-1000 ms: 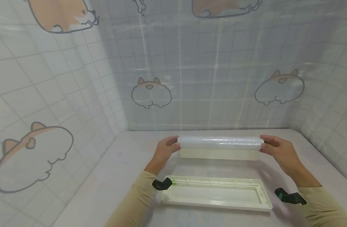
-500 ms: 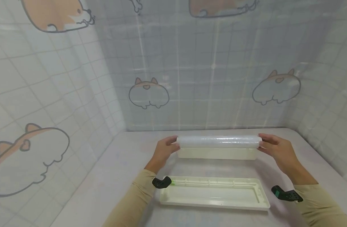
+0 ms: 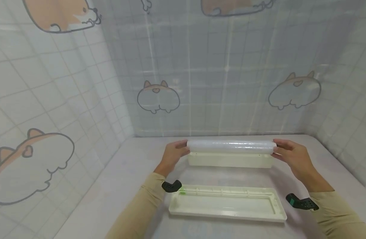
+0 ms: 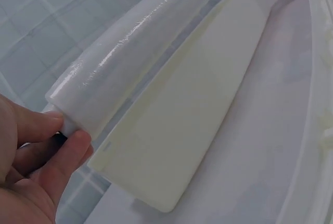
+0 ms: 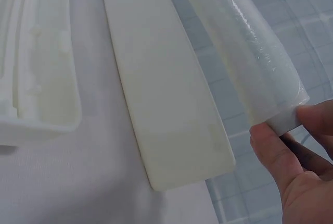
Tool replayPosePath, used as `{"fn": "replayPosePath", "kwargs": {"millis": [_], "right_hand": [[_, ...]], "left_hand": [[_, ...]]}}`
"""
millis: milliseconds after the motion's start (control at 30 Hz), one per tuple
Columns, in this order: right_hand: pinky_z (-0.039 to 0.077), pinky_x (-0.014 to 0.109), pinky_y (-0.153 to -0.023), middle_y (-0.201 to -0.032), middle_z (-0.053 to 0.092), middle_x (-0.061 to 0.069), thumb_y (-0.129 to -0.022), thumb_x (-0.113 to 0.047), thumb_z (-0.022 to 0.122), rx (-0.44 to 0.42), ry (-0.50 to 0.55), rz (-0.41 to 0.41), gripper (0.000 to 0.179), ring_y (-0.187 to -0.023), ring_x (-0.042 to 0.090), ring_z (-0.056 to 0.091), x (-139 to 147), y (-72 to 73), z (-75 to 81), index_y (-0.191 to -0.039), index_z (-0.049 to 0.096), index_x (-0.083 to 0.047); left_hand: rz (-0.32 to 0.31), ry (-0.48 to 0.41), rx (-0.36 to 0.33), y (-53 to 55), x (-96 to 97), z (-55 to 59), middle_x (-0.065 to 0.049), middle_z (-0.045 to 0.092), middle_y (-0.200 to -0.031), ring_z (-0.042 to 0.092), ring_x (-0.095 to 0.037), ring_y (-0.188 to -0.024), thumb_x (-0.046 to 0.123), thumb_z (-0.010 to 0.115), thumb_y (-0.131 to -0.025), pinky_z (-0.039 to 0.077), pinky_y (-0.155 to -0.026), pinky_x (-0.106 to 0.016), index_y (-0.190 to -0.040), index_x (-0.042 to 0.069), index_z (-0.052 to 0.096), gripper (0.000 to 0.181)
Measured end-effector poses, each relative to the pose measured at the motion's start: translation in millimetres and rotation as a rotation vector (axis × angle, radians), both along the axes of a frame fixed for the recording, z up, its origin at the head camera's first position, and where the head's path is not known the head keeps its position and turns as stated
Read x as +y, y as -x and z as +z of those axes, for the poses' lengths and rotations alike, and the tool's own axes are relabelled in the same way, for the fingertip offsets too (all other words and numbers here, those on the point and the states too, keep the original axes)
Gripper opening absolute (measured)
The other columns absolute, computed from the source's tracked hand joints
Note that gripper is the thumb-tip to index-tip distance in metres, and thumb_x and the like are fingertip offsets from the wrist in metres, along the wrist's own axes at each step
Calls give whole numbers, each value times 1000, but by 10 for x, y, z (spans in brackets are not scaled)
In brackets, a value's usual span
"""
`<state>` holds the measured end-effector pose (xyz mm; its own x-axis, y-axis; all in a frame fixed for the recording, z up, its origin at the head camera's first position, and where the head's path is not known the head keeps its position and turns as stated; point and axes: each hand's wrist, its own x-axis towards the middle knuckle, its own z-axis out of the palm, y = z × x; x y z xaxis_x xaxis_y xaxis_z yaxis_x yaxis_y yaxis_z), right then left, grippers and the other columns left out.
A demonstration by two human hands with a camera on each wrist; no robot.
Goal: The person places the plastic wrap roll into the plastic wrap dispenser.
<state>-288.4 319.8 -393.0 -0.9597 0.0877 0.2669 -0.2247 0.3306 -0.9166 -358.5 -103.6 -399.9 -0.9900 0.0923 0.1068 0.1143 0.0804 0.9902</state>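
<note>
A roll of cling film (image 3: 230,146) stretches level between my two hands, above a cream plastic box base (image 3: 229,160). My left hand (image 3: 173,154) pinches the core at the roll's left end; the left wrist view shows thumb and fingers on that core (image 4: 68,126). At the other end my right hand (image 3: 293,158) grips the grey core end (image 5: 285,120) the same way. In both wrist views a gap shows between roll and box. The inside of the box is hidden in those views.
A cream lid (image 3: 228,204) lies inner side up on the white table (image 3: 126,199), nearer me than the box, with a green piece (image 3: 182,191) at its left corner. Sheeting with dog drawings (image 3: 207,66) walls the table at the back and both sides.
The roll has risen slightly above the box with both hands, so more of the box's upper edge shows. The lid and box stay put; the head view shifts a little.
</note>
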Motion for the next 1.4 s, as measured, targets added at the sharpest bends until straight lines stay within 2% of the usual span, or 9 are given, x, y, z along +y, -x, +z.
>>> {"fn": "replayPosePath", "kwargs": {"millis": [133, 333, 633, 833, 1133, 1400], "right_hand": [[56, 21, -83, -133, 51, 23, -102, -13, 59, -18, 19, -12, 50, -94, -5, 61, -48, -3, 5, -142, 44, 13], [56, 21, -83, -138, 48, 29, -103, -12, 57, -21, 33, -26, 48, -94, -7, 60, -142, -1, 15, -142, 44, 13], [56, 21, -82, -138, 48, 29, -104, -14, 56, -53, 25, -39, 48, -92, -6, 61, -179, 37, -2, -143, 44, 11], [54, 21, -83, -140, 48, 29, -105, -16, 54, -77, 7, -70, 49, -93, -4, 61, -199, 44, -4, -145, 43, 9], [55, 20, -83, -143, 44, 31, -105, -13, 53, -104, 47, -60, 49, -91, -6, 61, -146, 54, -44, -145, 40, 12], [56, 20, -81, -140, 46, 30, -105, -14, 53, -94, 28, -55, 49, -90, -6, 63, -136, 60, -56, -144, 41, 12]], "left_hand": [[11, -44, 2, 25, 1, -8, -21, 64, -124, 66, -29, -111, 0, 67, -94, 56, -90, -31, -129, -7, 61, 36], [79, -81, -6, 52, -2, -32, -23, 66, -112, 70, -28, -98, -3, 68, -92, 58, -87, -33, -119, -12, 64, 28], [176, -5, -20, 91, 12, -20, -20, 68, -110, 72, -27, -94, 1, 70, -90, 59, -83, -33, -113, -8, 69, 25], [220, 6, -39, 119, 59, 10, -19, 68, -112, 72, -27, -94, 2, 70, -90, 59, -83, -33, -113, -6, 71, 24], [232, 27, -70, 165, 112, -9, -18, 71, -110, 70, -27, -98, 3, 69, -92, 58, -85, -33, -109, -5, 73, 19], [235, 45, -90, 185, 126, -23, -18, 70, -111, 69, -28, -100, 2, 68, -91, 58, -86, -34, -109, -5, 73, 20]]}}
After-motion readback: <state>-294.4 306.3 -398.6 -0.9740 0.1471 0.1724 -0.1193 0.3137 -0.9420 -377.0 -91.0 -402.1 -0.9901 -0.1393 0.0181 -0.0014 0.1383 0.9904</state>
